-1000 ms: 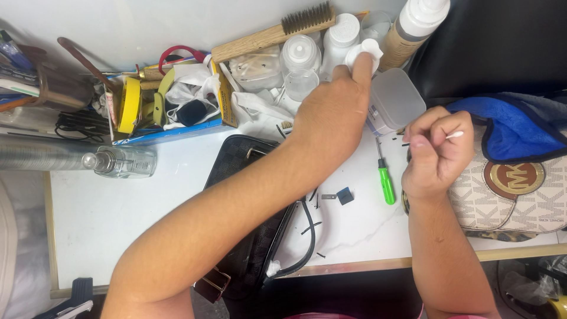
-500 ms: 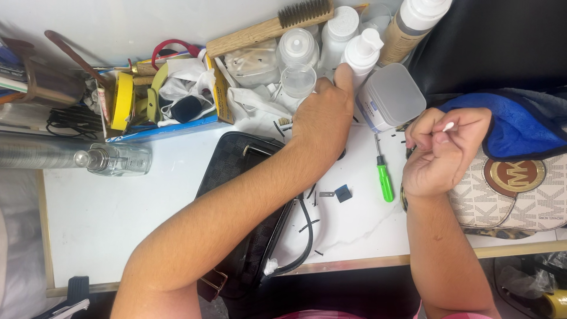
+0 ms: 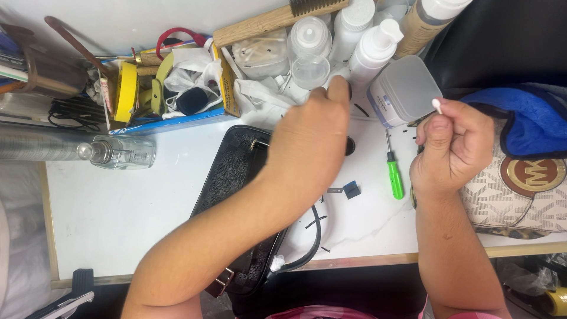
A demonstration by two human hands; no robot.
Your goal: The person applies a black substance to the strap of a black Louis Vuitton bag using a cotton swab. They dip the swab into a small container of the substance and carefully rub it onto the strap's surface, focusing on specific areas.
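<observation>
Bare worktop lies open at 8 o'clock, its wooden front edge running along the bottom; the top edge is crowded. Left hand, fingers curled together, reaches to 12 o'clock, fingertip touching a white pump bottle. Right hand at 3 o'clock, fisted, pinches a cotton swab upright beside a grey lidded tub. Cardboard box at 11 o'clock holds yellow tape and rags. Checkered bag lies under the left forearm.

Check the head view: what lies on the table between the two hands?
In the head view, a green-handled screwdriver lies on the white table between the left hand and right hand.
</observation>
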